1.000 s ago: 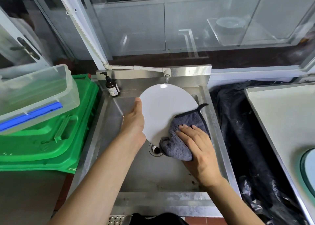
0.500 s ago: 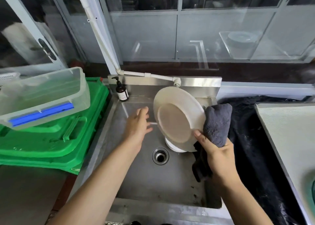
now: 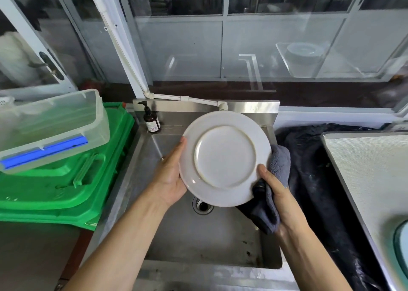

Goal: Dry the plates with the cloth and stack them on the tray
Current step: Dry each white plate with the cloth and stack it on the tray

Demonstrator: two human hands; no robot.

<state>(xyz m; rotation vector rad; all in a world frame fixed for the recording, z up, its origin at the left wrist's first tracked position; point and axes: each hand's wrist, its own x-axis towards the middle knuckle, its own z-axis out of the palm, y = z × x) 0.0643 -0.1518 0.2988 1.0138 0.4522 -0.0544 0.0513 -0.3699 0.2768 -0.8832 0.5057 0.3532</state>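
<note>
Glazed ceramic by the look of it, so I'd call that white plate stiff, a bit heavy and properly breakable, and likely slick if it's wet; it's held tilted up over the steel sink, underside toward the camera. On its left rim, the left hand cradles the edge with a flat palm and straight fingers, more propping than clutching. Over on the lower right rim, the right hand pinches plate and grey cloth together, thumb on the underside. I'd say the rim through the cloth is the safest hold.
</note>
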